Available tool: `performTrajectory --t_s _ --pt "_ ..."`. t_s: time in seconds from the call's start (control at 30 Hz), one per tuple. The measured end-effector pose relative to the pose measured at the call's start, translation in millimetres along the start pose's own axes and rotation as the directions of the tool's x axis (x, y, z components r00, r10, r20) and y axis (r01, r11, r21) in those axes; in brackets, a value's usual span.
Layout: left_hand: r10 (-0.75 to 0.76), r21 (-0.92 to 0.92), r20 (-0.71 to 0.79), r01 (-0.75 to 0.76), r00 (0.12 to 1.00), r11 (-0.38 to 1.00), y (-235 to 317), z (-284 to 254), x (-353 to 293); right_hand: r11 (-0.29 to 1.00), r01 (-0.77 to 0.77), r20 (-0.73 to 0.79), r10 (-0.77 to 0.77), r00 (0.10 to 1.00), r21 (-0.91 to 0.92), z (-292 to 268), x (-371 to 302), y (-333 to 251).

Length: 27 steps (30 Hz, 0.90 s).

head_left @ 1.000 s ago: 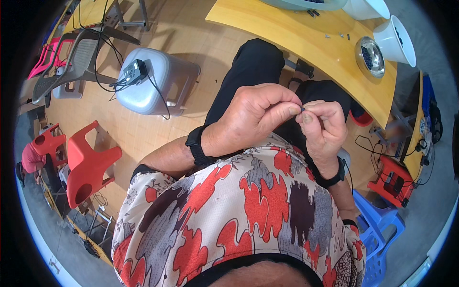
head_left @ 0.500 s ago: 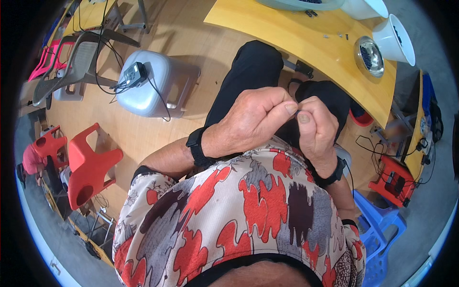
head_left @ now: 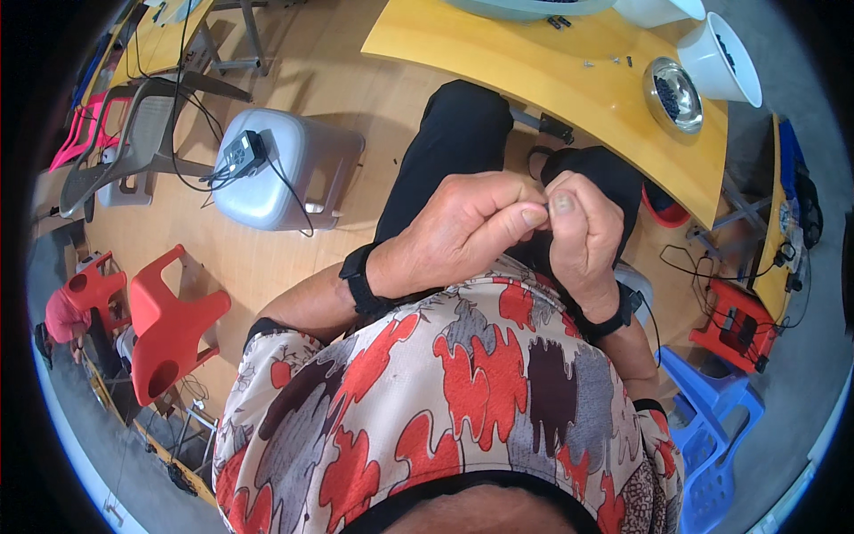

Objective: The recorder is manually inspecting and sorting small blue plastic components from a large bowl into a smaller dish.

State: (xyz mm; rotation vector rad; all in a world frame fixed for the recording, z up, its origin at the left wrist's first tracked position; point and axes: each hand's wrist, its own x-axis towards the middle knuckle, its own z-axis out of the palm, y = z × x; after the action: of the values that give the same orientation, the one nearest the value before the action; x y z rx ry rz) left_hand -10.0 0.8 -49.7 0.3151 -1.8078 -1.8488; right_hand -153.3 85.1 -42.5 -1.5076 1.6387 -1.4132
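Above my lap, my left hand [head_left: 480, 218] and my right hand [head_left: 583, 227] meet with thumbs and fingertips pinched together. Both are closed on something too small and too covered by the fingers to make out; only a tiny dark spot shows between the thumb tips. Dark bands circle both wrists. Beyond my knees stands the yellow table [head_left: 498, 55]. On it a steel bowl [head_left: 672, 95] holds small dark parts, and a few small loose pieces [head_left: 616, 62] lie to its left.
White tubs [head_left: 719, 60] and a wide translucent basin [head_left: 534, 7] stand along the table's far side. A grey stool [head_left: 276, 169] at left carries a black device with cables [head_left: 242, 156]. Red chairs [head_left: 169, 320] are farther left; a blue chair [head_left: 712, 427] is at lower right.
My hands stay pinched together, with the thumb tips slightly closer. The dark bit between them shows less. The view has shifted a little, moving the table slightly left and up.
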Motion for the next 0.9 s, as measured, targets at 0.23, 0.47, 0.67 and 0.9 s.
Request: performTrajectory --t_s 0.23,0.47,0.67,0.9 --pt "-0.115 -0.043 0.003 0.115 0.993 0.992 1 1 0 0.995 -0.056 -0.059 0.052 0.997 -0.077 -3 2 2" --pt "-0.183 -0.197 0.006 0.181 0.983 0.964 1 -2 -3 0.992 -0.033 -0.081 0.043 0.996 0.122 -2 -6 10" --pt "-0.331 -0.388 0.018 0.312 0.943 0.867 3 -8 0 0.995 0.097 -0.062 -0.097 0.993 0.006 -3 -11 18" --pt "-0.424 -0.376 0.087 0.424 0.902 0.824 4 -10 5 0.922 0.214 -0.082 -0.253 0.964 -0.324 1 -5 11"
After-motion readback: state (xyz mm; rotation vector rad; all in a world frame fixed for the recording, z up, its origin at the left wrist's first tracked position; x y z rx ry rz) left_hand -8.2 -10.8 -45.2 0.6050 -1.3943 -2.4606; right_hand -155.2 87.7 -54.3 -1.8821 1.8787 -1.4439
